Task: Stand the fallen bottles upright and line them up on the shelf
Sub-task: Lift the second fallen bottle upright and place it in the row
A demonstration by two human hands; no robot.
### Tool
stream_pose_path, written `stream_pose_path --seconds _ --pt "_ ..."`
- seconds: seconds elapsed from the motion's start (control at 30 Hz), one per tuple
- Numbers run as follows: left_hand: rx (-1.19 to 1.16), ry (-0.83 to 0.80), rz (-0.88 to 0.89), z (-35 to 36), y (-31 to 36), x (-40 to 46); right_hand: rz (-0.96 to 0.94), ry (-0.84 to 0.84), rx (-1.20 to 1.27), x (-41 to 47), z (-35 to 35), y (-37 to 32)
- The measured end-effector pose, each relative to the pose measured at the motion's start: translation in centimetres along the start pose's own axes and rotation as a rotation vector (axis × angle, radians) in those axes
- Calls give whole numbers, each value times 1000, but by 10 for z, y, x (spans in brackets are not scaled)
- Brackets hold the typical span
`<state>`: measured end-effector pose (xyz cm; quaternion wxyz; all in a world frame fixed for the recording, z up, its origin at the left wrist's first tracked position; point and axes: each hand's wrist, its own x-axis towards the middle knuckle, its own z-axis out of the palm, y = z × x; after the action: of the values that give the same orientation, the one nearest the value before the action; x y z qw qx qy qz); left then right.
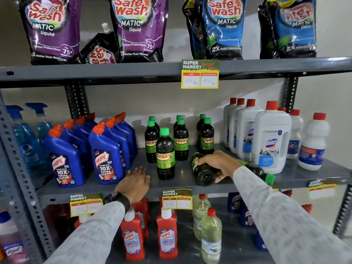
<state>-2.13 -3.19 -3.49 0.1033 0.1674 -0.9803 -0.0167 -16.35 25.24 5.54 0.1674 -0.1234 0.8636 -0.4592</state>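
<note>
Basically, two sleeved arms reach in from the bottom. Left hand (136,182) lies flat, palm down, fingers spread, holding nothing, on the front edge of the middle shelf (182,184), just right of the front blue Harpic bottle (105,157). Dark wristwatch (119,200) on that wrist.

Right hand (219,164) is curled over a fallen Sunny bottle (202,169), fingers wrapped round its body. That bottle lies on its side near the shelf's front edge, base pointing out toward the camera.

A second fallen Sunny bottle (259,171) lies behind the right forearm, green cap at the front edge toward the right end, body partly hidden by the sleeve. It sits just beside the big white Domex jug (270,138); contact, cannot tell.

One upright Sunny bottle (165,154) stands alone forward of the rest, between the two hands. Further back, more upright Sunny bottles (181,140) in three short files toward the shelf's rear edge.

Left half of the shelf: blue Harpic bottles in two rows running back, then blue spray bottles (28,138) at the left end. Right half: white red-capped bottles (242,128) running to the rear.

Price tag (177,199) hangs on the front lip. Lower shelf holds red Harpic bottles (167,235). Top shelf carries Safe Wash pouches (137,27).
</note>
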Motion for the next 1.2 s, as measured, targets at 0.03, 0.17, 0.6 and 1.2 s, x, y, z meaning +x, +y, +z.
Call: stream_pose_path --seconds 0.03,0.17,0.6,1.2 --pt "5 -1 -7 0 0 1 -12 4 52 -1 -2 1" --pt "20 -20 -12 1 1 3 -204 169 208 -1 -8 1" --pt "-27 17 -6 7 -5 6 -604 425 152 9 46 36" --pt "-20 16 -6 4 -2 4 -530 240 150 23 45 53"
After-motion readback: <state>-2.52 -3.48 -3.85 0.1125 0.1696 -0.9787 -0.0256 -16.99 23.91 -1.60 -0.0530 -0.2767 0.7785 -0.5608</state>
